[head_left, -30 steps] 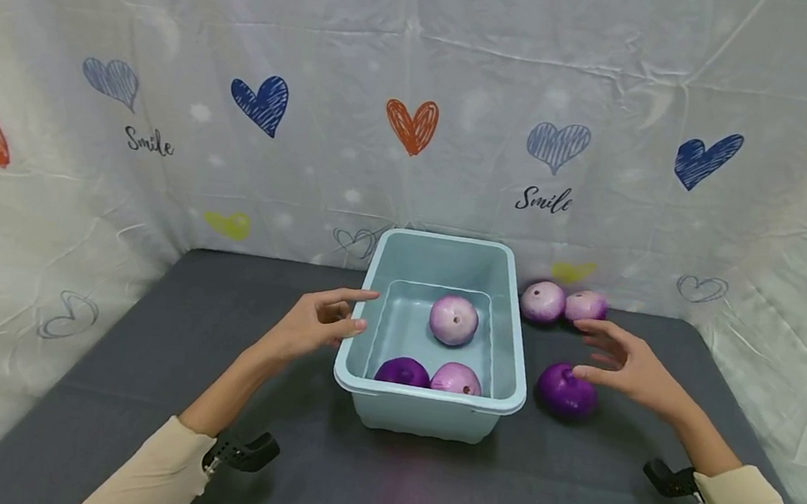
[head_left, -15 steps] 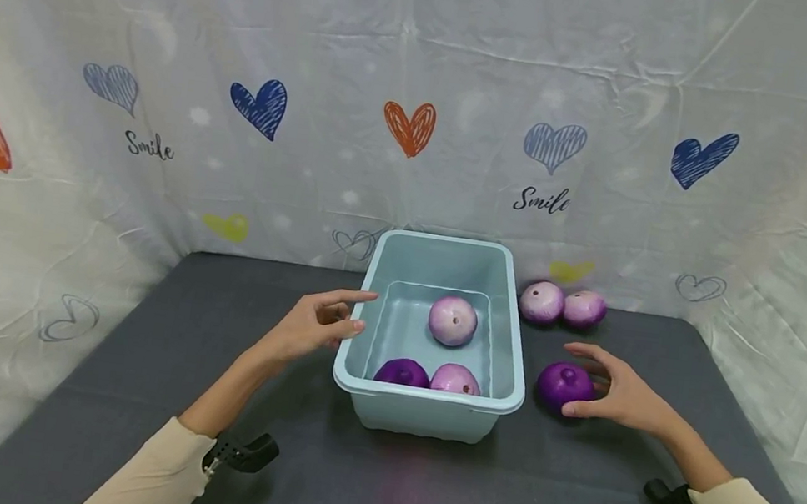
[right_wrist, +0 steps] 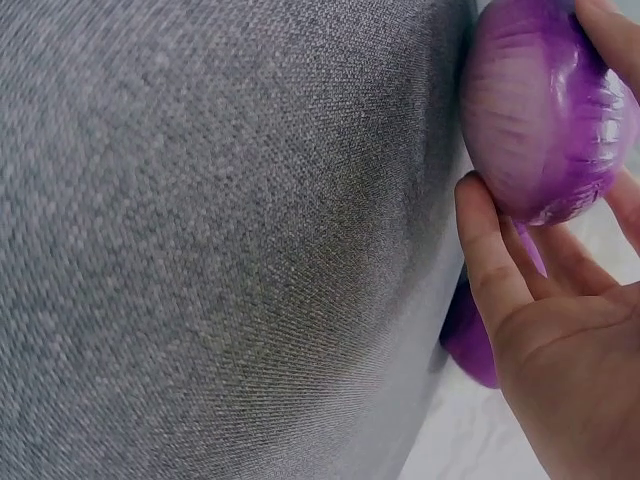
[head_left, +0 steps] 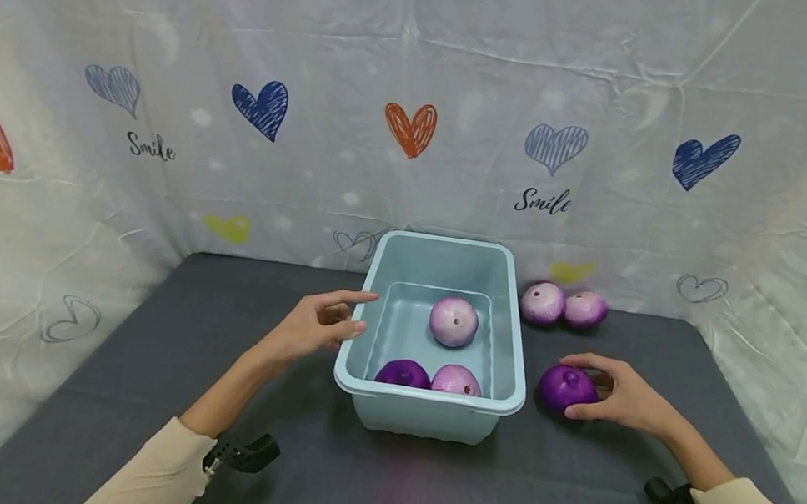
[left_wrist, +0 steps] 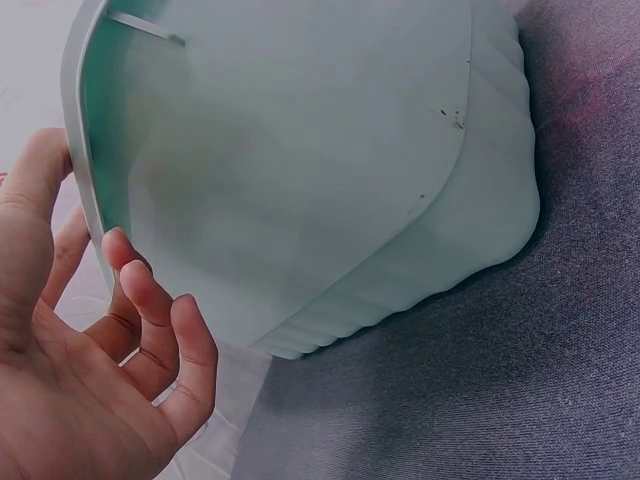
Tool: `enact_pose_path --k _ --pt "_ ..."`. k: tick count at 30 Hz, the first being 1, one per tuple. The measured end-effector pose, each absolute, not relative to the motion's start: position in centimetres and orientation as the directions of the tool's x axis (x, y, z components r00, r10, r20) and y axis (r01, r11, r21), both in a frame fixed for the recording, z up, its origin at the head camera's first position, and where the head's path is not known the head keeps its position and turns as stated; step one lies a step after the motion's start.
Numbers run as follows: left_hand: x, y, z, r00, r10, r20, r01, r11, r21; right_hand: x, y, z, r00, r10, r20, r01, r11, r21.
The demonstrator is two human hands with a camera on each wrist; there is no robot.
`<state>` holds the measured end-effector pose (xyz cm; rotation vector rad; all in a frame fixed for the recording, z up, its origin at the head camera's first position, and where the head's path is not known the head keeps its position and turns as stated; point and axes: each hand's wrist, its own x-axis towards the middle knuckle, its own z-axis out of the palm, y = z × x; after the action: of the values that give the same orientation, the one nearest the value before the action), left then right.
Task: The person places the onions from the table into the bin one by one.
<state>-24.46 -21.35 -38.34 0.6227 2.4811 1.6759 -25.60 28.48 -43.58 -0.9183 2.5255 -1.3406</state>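
Observation:
A light blue plastic bin (head_left: pixel 424 418) stands mid-table in the head view. My left hand (head_left: pixel 319 321) holds its left rim; thumb and forefinger reach over the edge while the other fingers curl against the outer wall (left_wrist: pixel 300 180) in the left wrist view. Right of the bin, a glossy deep purple onion (head_left: pixel 564 389) sits on the table with my right hand (head_left: pixel 620 396) around it. Thumb and fingers are on opposite sides of that onion (right_wrist: pixel 540 120) in the right wrist view. Inside the bin lie a pale onion (head_left: pixel 453 322), a dark purple onion (head_left: pixel 403 373) and a pinkish onion (head_left: pixel 457 380).
Two pale purple onions (head_left: pixel 543 303) rest side by side behind my right hand, near the table's back edge. A dark grey cloth (head_left: pixel 531 503) covers the table. A white curtain (head_left: pixel 487 61) printed with hearts hangs behind it.
My right hand has come down and toward me from above the dark purple onion, and its fingers have closed around it. The left hand stays at the bin's rim.

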Motion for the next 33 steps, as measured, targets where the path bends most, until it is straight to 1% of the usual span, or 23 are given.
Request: enact_pose_path --k 7,13,18,23,33 --pt "-24.5 -21.4 -38.4 -0.910 0.381 0.163 0.295 0.319 0.901 -25.4 28.5 -43.5 -0.799 -0.574 0.180 -0.464 0.397 -0.792" --pt "-24.4 -21.4 -38.2 -0.911 0.387 0.143 0.273 0.306 0.912 -25.3 28.5 -43.1 -0.821 -0.547 0.164 -0.434 0.409 -0.803" --pt "-24.4 -21.4 -38.3 -0.910 0.391 0.137 0.265 0.295 0.918 -25.4 28.6 -42.6 -0.834 -0.524 0.173 -0.414 0.387 -0.824" --pt "-24.3 -21.4 -38.3 -0.913 0.385 0.132 0.255 0.288 0.923 -25.3 28.7 -41.5 -0.842 -0.506 0.186 -0.408 0.373 -0.833" --pt "-24.3 -21.5 -38.5 -0.912 0.385 0.142 0.267 0.297 0.917 -25.1 29.5 -38.5 -0.861 -0.443 0.252 -0.425 0.353 -0.834"
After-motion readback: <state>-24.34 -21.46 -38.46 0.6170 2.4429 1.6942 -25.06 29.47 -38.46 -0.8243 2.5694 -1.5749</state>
